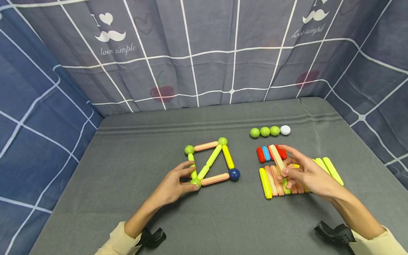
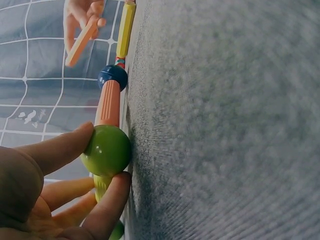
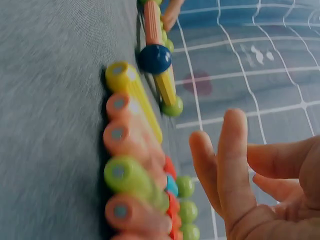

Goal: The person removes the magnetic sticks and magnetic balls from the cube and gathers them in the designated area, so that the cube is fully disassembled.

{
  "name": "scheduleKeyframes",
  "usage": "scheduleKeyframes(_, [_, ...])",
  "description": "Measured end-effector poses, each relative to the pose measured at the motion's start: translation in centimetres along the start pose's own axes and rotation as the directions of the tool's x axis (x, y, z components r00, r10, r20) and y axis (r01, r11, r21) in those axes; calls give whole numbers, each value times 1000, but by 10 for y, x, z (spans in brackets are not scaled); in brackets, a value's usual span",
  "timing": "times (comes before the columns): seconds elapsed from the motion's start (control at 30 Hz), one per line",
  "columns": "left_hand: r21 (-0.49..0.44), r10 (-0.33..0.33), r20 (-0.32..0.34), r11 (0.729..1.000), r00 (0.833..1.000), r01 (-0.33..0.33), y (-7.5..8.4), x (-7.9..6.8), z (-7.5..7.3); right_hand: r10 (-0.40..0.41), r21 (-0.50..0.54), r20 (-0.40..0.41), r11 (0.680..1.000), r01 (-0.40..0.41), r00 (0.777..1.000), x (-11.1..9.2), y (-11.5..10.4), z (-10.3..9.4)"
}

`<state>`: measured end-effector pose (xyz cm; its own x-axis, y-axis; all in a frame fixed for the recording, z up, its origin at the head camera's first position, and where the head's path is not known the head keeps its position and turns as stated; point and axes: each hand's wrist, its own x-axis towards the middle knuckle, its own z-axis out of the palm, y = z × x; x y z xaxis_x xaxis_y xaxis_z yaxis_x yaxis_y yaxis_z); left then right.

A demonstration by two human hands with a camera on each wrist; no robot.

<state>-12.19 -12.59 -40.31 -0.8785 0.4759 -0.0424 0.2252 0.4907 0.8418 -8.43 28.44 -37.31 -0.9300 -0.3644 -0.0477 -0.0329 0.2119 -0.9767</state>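
My left hand [image 1: 174, 182] holds a green ball [image 2: 106, 150] between thumb and finger at the near-left corner of a flat frame of sticks and balls. Orange sticks [image 1: 215, 179] form the frame's near and far sides, with a yellow stick [image 1: 228, 157] on the right and a lime diagonal [image 1: 209, 162] across it. At its near-right corner sits a dark blue ball [image 1: 234, 174]. Above the loose sticks, my right hand [image 1: 307, 175] pinches a pale orange stick [image 1: 276, 158]. The right wrist view does not show that held stick.
Under the right hand lies a row of yellow, orange and lime sticks [image 1: 265, 183], some with metal discs visible at their ends. Short red pieces [image 1: 260, 155] and a blue piece [image 1: 266, 153] lie behind. Farther back are green balls [image 1: 265, 131] and a white ball [image 1: 285, 130].
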Motion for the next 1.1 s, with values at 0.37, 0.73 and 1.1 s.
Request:
scheduleKeyframes(0.37, [-21, -18, -2, 1000, 1000, 18, -1, 0, 1, 37, -14, 3, 999, -37, 999, -33, 14, -36])
scheduleKeyframes(0.73, [-69, -10, 4, 998, 1000, 11, -4, 1, 1, 98, -352, -293, 914, -202, 951, -57, 36, -82])
scheduleKeyframes(1.1, [-86, -4, 16, 996, 1000, 5, -5, 2, 1, 134, -454, -448, 818, -354, 884, -68, 52, -104])
